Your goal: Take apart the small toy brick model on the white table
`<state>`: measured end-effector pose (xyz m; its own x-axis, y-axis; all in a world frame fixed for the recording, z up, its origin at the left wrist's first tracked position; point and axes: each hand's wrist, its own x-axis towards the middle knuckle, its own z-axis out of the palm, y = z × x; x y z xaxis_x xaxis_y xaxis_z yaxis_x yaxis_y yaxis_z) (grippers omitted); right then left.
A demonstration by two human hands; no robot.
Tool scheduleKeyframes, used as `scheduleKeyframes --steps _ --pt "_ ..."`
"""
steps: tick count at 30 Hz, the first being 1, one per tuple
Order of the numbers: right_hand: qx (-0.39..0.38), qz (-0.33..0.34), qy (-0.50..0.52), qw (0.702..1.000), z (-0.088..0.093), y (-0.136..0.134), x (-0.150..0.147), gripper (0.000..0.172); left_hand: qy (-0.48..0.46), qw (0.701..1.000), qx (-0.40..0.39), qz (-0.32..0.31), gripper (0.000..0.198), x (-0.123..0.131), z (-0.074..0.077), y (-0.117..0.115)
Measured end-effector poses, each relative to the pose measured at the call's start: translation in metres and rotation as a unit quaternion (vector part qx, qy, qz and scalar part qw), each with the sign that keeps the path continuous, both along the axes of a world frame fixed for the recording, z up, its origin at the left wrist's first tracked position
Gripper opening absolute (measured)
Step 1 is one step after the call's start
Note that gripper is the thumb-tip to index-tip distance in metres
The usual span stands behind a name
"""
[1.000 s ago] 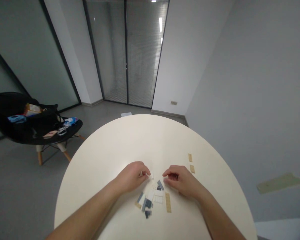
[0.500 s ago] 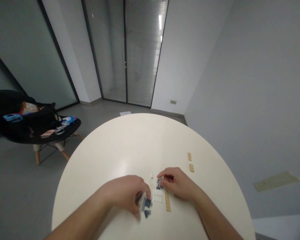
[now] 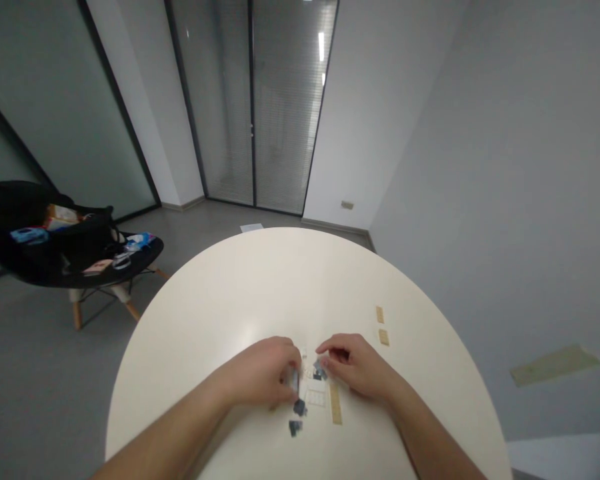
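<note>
My left hand (image 3: 260,370) is closed, with a narrow grey building-block piece (image 3: 295,380) between its thumb and fingers. Just below its fingertips lies a dark grey block piece (image 3: 299,407), and nearer the table's front edge sits another dark piece (image 3: 295,427). My right hand (image 3: 353,359) has its thumb and index finger curled onto a small grey block piece (image 3: 321,369), partly hidden by the fingertips. Between the hands are a white openwork plate (image 3: 315,397) and several tiny white bits (image 3: 307,371). A long tan strip (image 3: 335,403) lies under the right hand's edge.
The round white table (image 3: 260,287) carries two small tan plates, a far one (image 3: 379,315) and a nearer one (image 3: 383,337), on its right. A black chair (image 3: 70,277) loaded with a bag stands to the left. A grey wall rises on the right.
My left hand has moved up and slightly right with the grey piece, leaving the dark pieces in fuller view below it. The right hand has stayed nearly still.
</note>
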<state>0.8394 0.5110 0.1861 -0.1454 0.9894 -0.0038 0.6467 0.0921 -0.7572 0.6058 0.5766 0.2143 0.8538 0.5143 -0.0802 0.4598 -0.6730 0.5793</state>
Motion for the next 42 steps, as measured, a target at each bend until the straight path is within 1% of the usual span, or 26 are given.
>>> scheduleKeyframes --steps 3,6,9,12,18,21,24,28,32,35,37,39,42 --pt "0.028 -0.005 0.035 0.999 0.002 0.001 0.0 0.018 -0.052 0.996 -0.055 0.048 0.03 0.0 -0.002 0.003" --pt "0.017 -0.021 0.092 0.995 0.0 0.002 -0.003 0.016 -0.106 0.987 -0.107 0.057 0.028 0.002 -0.006 0.005" --pt "0.001 -0.042 0.124 0.991 -0.006 0.003 -0.009 0.02 -0.175 0.975 -0.12 0.07 0.028 0.005 -0.013 0.005" --pt "-0.005 -0.055 0.134 0.989 -0.011 0.003 -0.018 0.021 -0.218 0.962 -0.133 0.096 0.029 0.01 -0.021 0.003" --pt "-0.021 -0.044 0.141 0.989 -0.008 0.005 -0.028 0.019 -0.242 0.953 -0.148 0.106 0.028 0.018 -0.028 -0.001" --pt "-0.02 -0.054 0.127 0.99 -0.005 0.005 -0.029 0.023 -0.251 0.948 -0.161 0.108 0.026 0.021 -0.031 -0.001" --pt "-0.016 -0.07 0.126 0.989 -0.005 0.006 -0.029 0.027 -0.258 0.947 -0.156 0.108 0.026 0.023 -0.034 -0.001" --pt "-0.017 -0.072 0.176 0.982 -0.01 0.007 -0.03 0.027 -0.257 0.948 -0.149 0.113 0.026 0.024 -0.036 -0.003" --pt "-0.002 -0.081 0.219 0.972 -0.014 0.009 -0.029 0.026 -0.267 0.945 -0.165 0.094 0.034 0.025 -0.038 -0.003" --pt "0.031 -0.098 0.245 0.964 -0.014 0.011 -0.024 0.025 -0.267 0.943 -0.176 0.091 0.035 0.026 -0.04 -0.002" --pt "0.061 -0.136 0.233 0.961 -0.012 0.013 -0.015 0.027 -0.258 0.947 -0.168 0.093 0.034 0.025 -0.039 -0.001" --pt "0.08 -0.185 0.203 0.958 -0.008 0.015 0.0 0.031 -0.249 0.951 -0.157 0.095 0.031 0.024 -0.038 0.0" --pt "0.089 -0.262 0.174 0.945 -0.002 0.013 0.034 0.036 -0.244 0.953 -0.151 0.098 0.027 0.023 -0.035 0.001"
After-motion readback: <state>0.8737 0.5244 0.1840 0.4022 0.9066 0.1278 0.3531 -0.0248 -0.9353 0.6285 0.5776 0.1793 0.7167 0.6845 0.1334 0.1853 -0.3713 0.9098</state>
